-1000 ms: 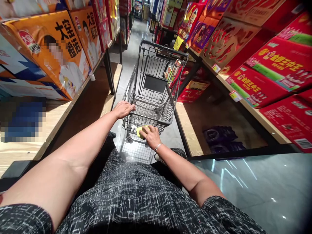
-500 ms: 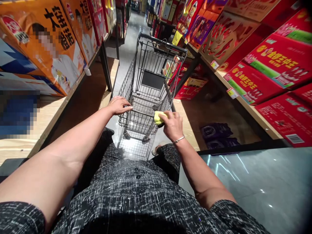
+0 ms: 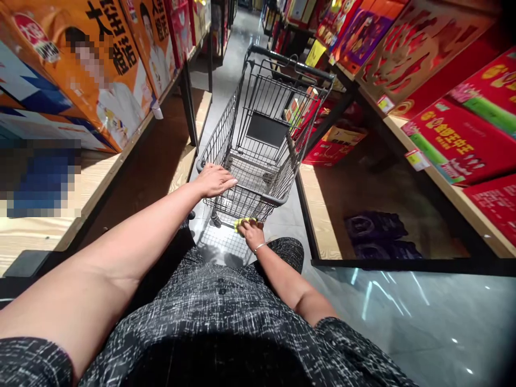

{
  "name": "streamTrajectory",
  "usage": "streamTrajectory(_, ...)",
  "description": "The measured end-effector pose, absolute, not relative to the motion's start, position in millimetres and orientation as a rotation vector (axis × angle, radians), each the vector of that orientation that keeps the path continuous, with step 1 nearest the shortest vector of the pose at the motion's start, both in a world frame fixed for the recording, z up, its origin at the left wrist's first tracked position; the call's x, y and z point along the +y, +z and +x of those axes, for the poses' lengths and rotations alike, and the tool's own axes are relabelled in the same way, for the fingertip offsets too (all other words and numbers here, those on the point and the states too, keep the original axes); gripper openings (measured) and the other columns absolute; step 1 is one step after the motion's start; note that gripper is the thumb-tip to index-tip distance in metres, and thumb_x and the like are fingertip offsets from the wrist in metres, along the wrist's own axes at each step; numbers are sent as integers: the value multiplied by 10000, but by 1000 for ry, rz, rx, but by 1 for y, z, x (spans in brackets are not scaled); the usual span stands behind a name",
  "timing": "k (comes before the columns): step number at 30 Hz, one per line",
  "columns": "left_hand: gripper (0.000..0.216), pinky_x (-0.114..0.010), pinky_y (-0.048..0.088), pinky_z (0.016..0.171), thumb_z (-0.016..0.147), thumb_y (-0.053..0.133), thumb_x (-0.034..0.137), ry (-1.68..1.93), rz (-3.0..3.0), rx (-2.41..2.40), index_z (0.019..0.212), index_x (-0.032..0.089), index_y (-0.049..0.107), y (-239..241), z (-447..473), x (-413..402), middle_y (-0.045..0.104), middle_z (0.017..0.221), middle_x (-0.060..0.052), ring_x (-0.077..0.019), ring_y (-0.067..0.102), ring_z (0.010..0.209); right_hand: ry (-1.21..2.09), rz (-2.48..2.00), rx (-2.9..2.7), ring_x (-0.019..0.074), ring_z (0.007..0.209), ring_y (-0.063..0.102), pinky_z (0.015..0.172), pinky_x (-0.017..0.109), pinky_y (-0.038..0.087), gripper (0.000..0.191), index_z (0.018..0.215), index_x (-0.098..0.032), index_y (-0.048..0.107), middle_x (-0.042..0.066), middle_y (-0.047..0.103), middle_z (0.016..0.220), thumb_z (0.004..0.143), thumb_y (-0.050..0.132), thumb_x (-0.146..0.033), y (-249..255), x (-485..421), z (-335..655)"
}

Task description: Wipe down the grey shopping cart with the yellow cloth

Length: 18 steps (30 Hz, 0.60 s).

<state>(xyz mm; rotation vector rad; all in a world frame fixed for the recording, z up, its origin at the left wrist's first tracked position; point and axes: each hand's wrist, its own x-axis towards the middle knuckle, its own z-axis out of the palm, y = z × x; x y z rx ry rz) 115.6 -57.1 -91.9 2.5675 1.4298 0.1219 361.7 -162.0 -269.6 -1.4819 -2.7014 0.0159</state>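
A dark wire shopping cart (image 3: 266, 129) stands in the aisle in front of my legs, its near grey rim facing me. My left hand (image 3: 217, 180) lies over the left part of that rim, gripping it with the fingers extended along it; the thumb is hidden. Lower down, my right hand (image 3: 252, 232), with a bracelet at the wrist, is closed on a yellow cloth (image 3: 239, 223) at the bottom front of the basket. Only the cloth's edges show around the fingers. A dark panel is fixed inside the cart's far end.
Orange boxes (image 3: 86, 70) line the wooden shelf at left. On the right, red boxes (image 3: 455, 140) sit on a shelf, with dark purple packs (image 3: 377, 231) on the lower board. A red carton (image 3: 330, 148) stands just beyond the cart's right side.
My right hand has gone down and left with the yellow cloth, from the rim to the basket's lower front. My left hand has shifted slightly right and settled on the rim.
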Motion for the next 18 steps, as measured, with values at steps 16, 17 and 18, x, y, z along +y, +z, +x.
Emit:
streamTrajectory(16,459,-537,174,1158,1010,349,406,426,2320,1666,1326,291,662,-96,109,-50,608,1393,-48,-316,388,1374,-213,-1377,-2194,294,1283,435,1065,482,358,383,1292,-459,685,59,634,1312,965,609,-275,-172,-135,372)
streamTrajectory(17,487,-520,199,1153,1027,308,409,431,2312,1584,1365,277,634,-95,117,-55,612,1393,-52,-299,423,1355,-211,-1383,-2176,294,1279,434,1062,483,366,380,1284,-455,691,65,635,1296,963,605,-270,-174,-132,369)
streamTrajectory(18,510,-512,205,1152,1042,265,415,428,2298,1517,1374,272,625,-94,125,-59,627,1377,-50,-283,459,1330,-200,-1385,-2183,289,1268,438,1054,478,377,378,1273,-455,696,67,636,1280,963,601,-261,-180,-130,364)
